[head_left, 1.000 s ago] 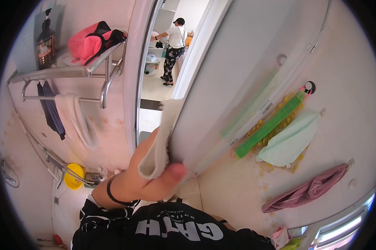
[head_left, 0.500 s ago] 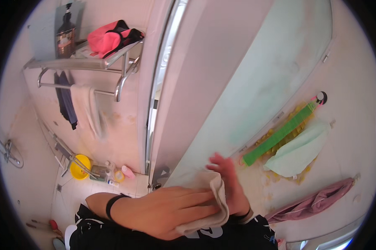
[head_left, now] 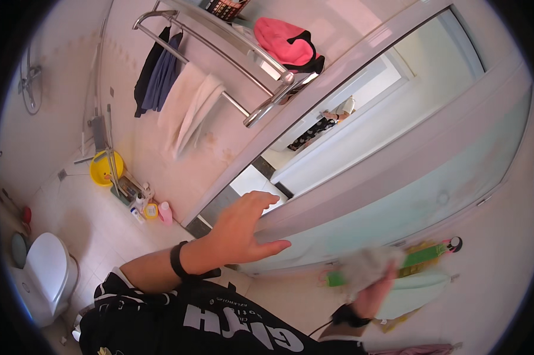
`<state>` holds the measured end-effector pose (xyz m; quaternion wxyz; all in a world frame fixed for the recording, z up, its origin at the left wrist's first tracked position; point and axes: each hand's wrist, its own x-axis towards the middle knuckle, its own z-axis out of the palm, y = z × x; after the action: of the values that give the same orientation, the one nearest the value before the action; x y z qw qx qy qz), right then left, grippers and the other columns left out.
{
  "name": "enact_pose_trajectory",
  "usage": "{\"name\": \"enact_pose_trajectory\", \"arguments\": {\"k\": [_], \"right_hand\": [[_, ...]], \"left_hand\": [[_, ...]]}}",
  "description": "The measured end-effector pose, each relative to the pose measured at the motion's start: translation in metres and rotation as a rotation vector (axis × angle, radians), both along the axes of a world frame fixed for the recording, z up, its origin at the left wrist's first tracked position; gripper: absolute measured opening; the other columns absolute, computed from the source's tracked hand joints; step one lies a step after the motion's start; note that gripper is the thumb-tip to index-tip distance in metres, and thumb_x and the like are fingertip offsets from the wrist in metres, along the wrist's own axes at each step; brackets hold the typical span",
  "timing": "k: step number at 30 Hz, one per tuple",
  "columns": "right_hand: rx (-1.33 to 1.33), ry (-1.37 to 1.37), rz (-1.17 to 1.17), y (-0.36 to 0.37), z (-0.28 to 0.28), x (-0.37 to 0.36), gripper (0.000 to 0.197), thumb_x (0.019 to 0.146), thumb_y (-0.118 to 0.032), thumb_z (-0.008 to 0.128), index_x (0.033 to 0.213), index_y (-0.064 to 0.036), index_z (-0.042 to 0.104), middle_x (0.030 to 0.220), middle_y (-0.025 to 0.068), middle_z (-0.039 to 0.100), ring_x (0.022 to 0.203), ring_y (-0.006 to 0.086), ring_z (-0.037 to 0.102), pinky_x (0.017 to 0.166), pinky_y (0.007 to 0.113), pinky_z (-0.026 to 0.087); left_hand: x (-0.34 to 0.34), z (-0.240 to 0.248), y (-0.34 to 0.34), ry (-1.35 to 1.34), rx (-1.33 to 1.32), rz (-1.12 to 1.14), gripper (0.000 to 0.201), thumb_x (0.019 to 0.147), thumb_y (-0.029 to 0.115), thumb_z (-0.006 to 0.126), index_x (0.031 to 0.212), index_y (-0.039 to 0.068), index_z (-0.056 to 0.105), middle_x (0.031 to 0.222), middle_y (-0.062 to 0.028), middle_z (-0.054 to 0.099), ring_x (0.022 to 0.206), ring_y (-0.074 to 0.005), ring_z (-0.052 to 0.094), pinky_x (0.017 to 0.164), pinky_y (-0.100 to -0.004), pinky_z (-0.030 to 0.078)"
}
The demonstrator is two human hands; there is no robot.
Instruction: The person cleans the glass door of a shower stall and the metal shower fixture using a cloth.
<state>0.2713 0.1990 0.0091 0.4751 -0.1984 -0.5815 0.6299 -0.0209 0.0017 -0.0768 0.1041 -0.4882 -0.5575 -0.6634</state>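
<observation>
My left hand (head_left: 237,229) reaches out in front of the door (head_left: 362,189), its fingers apart and nothing in it. The fingertips are close to the door's opening; I cannot tell whether they touch the frame. On the right, my right hand (head_left: 376,296) grips a crumpled greyish-white cloth (head_left: 366,269), blurred by motion. The cloth hides most of its fingers. Behind the cloth hang a green strip (head_left: 420,258) and a pale green cloth (head_left: 415,294) on the wall.
A metal towel rack (head_left: 216,56) holds a white towel (head_left: 190,100), dark cloths (head_left: 163,77) and a pink-and-black cloth bundle (head_left: 285,44). Below stand a yellow basin (head_left: 106,168) and several bottles (head_left: 151,210). A white toilet (head_left: 48,269) stands at the left. A small figure (head_left: 320,127) shows through the doorway.
My hands have parted: the left let go of the cloth and moved up and forward, the right carried it to the right. The view has turned, and the door's gap appears much wider.
</observation>
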Motion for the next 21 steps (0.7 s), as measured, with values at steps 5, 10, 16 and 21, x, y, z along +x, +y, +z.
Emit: {"name": "enact_pose_trajectory", "arguments": {"k": [5,10,16,21], "right_hand": [[1.000,0.511,-0.815,-0.025,0.163,-0.052,0.046,0.102,-0.019,0.052,0.139,0.0075,0.046,0.140,0.0225,0.052,0.121,0.0348,0.058,0.101,0.046,0.050],[1.483,-0.069,-0.642,-0.066,0.187,-0.146,0.052,0.098,-0.008,0.050,0.147,0.0063,0.039,0.151,0.0187,0.043,0.136,0.0298,0.045,0.114,0.042,0.032],[2.045,-0.881,-0.450,-0.087,0.041,-0.176,0.074,0.072,-0.017,0.059,0.146,-0.0121,0.049,0.159,0.0131,0.033,0.150,0.0440,0.013,0.117,0.062,0.017],[2.276,-0.841,-0.162,-0.063,0.028,-0.177,0.068,0.072,-0.014,0.057,0.140,-0.0229,0.056,0.152,0.0002,0.045,0.141,0.0296,0.035,0.106,0.057,0.036]], "left_hand": [[0.008,-0.041,0.038,-0.150,-0.101,-0.221,0.060,0.082,0.046,0.076,0.121,0.005,0.056,0.108,-0.0200,0.067,0.093,-0.0388,0.067,0.081,-0.0425,0.054],[0.009,-0.043,0.043,-0.259,-0.268,-0.211,0.049,0.080,0.042,0.080,0.107,0.007,0.059,0.079,-0.0173,0.068,0.074,-0.0367,0.069,0.065,-0.0400,0.054],[0.003,-0.043,0.034,-0.233,-0.312,-0.225,0.045,0.082,0.043,0.078,0.099,0.007,0.060,0.075,-0.0177,0.067,0.069,-0.0386,0.067,0.062,-0.0418,0.053],[-0.012,-0.054,0.056,-0.109,-0.214,-0.289,0.052,0.084,0.048,0.074,0.103,0.004,0.055,0.075,-0.0209,0.067,0.070,-0.0408,0.067,0.061,-0.0457,0.053]]}}
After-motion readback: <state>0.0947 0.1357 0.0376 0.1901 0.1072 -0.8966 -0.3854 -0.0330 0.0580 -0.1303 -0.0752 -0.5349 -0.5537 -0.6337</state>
